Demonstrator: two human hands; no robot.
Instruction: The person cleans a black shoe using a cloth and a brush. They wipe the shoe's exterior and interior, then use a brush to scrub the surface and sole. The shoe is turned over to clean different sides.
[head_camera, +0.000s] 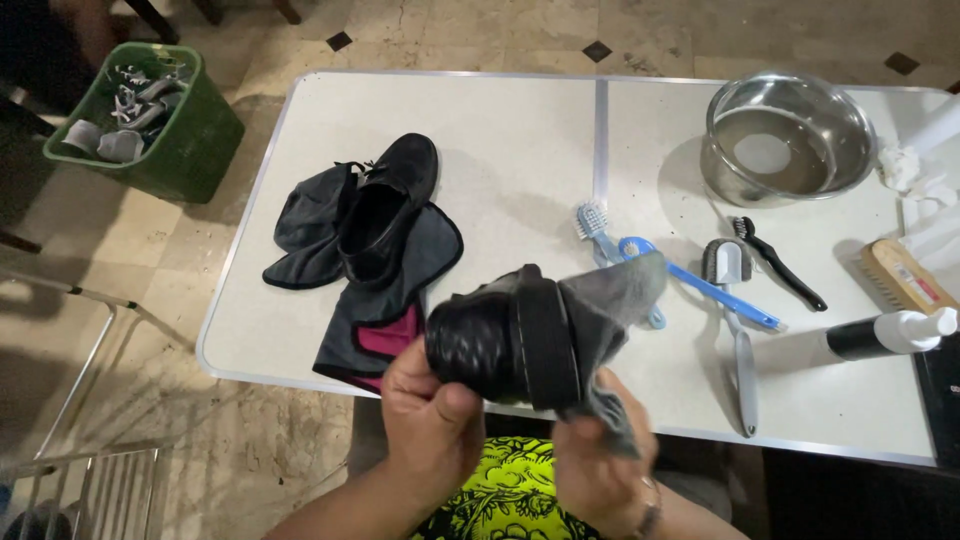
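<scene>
My left hand (430, 415) grips the toe of a black shoe (500, 340), held sole-side toward me above the table's near edge. A grey cloth (615, 300) is pressed against the shoe's right side, and my right hand (600, 460) holds it there. The second black shoe (385, 205) lies on dark grey cloths (310, 225) with a magenta lining at the table's left.
On the white folding table (500, 140) lie blue brushes (700, 285), a black brush (780, 262), a grey-handled brush (735, 320), a steel bowl of water (788, 138), a wooden brush (905, 278) and a spray bottle (890, 333). A green bin (190, 150) stands on the floor at left.
</scene>
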